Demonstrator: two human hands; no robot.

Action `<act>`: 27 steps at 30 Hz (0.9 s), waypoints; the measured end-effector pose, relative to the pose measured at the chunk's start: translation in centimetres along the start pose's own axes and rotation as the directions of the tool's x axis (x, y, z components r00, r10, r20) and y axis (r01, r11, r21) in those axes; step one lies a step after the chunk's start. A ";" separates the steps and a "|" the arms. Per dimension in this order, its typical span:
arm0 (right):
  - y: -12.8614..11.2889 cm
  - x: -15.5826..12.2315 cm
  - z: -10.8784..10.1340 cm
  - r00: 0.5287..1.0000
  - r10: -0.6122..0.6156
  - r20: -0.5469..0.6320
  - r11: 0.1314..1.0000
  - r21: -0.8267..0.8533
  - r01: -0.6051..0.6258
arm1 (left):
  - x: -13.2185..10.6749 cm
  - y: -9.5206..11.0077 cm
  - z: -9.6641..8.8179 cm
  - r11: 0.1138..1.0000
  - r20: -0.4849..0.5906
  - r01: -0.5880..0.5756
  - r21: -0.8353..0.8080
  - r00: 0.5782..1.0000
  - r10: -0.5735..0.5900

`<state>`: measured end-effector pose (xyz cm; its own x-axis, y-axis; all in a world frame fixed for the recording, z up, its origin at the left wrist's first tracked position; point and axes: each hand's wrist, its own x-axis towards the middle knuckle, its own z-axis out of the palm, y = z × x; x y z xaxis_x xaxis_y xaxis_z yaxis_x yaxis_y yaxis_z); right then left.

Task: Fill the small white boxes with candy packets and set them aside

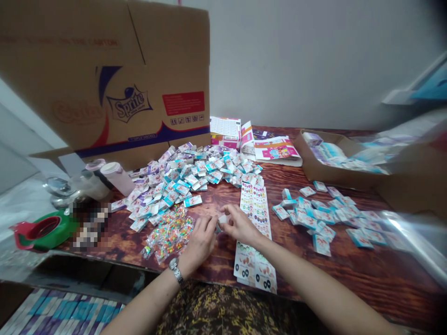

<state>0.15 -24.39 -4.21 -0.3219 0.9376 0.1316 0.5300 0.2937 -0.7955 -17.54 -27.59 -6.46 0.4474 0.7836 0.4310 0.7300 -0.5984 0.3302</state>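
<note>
My left hand [200,242], a watch on its wrist, and my right hand [239,225] meet over the wooden table [349,274], fingers pinched together on one small white box [221,221] between them. A bag of colourful beads or candies [169,235] lies just left of my left hand. A long sticker sheet [254,209] lies under and beside my right hand. A large heap of small white-and-blue boxes [181,179] lies beyond my hands. Another spread of the same boxes [324,216] lies to the right.
A big Sprite carton [115,88] stands at the back left. An open cardboard box [314,170] with packets sits at the back right, printed leaflets [275,149] beside it. Bottles [117,177] and a green tape dispenser [47,230] occupy the left edge. Clear plastic [415,237] lies right.
</note>
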 end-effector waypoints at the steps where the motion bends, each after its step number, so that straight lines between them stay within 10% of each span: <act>1: 0.3 0.2 -0.1 0.999 0.020 0.031 0.999 0.029 -0.021 | 0.0 0.1 -0.1 1.000 0.017 -0.004 0.000 1.000 0.004; 7: 1.0 0.6 0.3 0.990 0.057 0.127 0.982 0.173 -0.078 | 0.4 0.7 -0.2 0.997 0.085 0.009 -0.074 0.996 -0.003; 16: -1.5 -2.1 -0.8 0.979 -0.168 -0.115 0.984 0.035 0.173 | 1.1 0.4 -0.4 0.981 0.022 0.090 -0.170 0.996 -0.088; 27: -2.2 -2.5 1.9 0.974 0.065 -0.218 0.935 0.355 0.017 | 0.7 0.7 -0.4 0.993 -0.036 0.035 -0.109 0.999 -0.039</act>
<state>-1.70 -27.68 -3.88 -0.1074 0.9728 0.2053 0.2115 0.2241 -0.9513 -16.91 -27.53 -5.58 0.3999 0.7999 0.4476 0.6846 -0.5853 0.4344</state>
